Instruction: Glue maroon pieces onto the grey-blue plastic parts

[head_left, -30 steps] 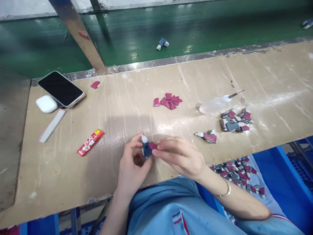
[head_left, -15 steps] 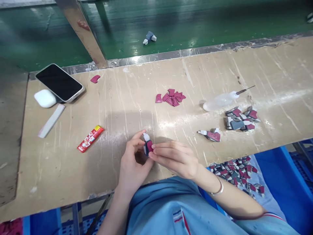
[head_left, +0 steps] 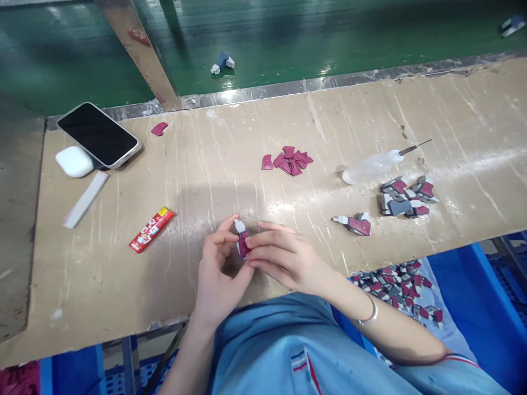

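Here we are, fingers closed on the work: my left hand [head_left: 220, 280] has the small part [head_left: 243, 242] pinched at its side, white tip up, and my right hand [head_left: 288, 258] has its fingertips against the maroon face. The part sits between my two hands, above the near side of the worktable [head_left: 102, 291].

Moving out, just right of my hands lies a finished-looking part [head_left: 354, 223] in maroon, grey and white, and beyond it a cluster of parts [head_left: 399, 207], bunched together. Behind them the clear squeeze bottle [head_left: 370, 166] lies on its side, its thin needle pointing right and away from me.

Straight ahead, there's a pile of maroon pieces [head_left: 293, 162], with a single maroon piece [head_left: 267, 162] just beside it on the left. Over to my left, the red packet [head_left: 151, 230] lies at a slant; past it come a pale strip [head_left: 86, 200], a white case [head_left: 74, 161] and the phone [head_left: 99, 134], with a stray maroon piece [head_left: 159, 129] near that.

Furthest ahead, a blue-and-white part [head_left: 223, 63] rests on the green surface [head_left: 288, 38]. Down on my right, more parts [head_left: 395, 288] fill one side of the blue bin [head_left: 477, 296].
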`<state>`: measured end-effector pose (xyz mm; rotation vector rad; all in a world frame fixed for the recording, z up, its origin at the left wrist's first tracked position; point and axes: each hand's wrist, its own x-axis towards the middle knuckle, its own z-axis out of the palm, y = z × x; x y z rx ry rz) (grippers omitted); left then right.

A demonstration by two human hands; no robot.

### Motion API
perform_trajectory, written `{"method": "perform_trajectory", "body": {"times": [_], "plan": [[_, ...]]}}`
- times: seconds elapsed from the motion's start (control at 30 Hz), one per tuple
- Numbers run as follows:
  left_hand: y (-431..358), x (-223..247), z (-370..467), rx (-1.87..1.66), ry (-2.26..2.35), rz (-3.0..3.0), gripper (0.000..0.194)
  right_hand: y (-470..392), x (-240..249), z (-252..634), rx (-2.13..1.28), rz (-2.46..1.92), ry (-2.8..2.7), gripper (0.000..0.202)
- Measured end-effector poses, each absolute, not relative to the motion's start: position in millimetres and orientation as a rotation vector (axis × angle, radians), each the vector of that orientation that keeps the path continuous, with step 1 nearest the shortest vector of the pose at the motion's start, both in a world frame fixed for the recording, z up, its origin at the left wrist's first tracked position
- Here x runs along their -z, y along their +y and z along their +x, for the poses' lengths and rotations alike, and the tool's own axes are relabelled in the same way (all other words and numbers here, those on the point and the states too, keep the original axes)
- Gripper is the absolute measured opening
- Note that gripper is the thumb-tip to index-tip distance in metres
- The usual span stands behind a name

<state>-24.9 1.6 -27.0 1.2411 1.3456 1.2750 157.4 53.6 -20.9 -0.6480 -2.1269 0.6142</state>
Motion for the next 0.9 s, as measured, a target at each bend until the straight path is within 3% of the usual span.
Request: {"method": "perform_trajectory", "body": {"times": [0.17, 0.4, 0.57, 0.9], "plan": [[5, 19, -27, -1.311, 1.188, 1.093, 0.024, 49, 16, 152, -0.65, -0.658, -1.999, 0.01], [9, 17, -34, -1.303, 1.192, 1.02, 0.032, 44, 15, 151, -0.911, -0.795, -1.761, 0.025], [9, 20, -33, -1.34, 1.2, 1.051, 0.027, 43, 22, 151, -0.92, -0.85, -1.811, 0.012], [13, 14, -30, -1.27, 1.276, 1.097, 0.023, 41, 28, 144, -0.837, -0.892, -1.747, 0.007]]}}
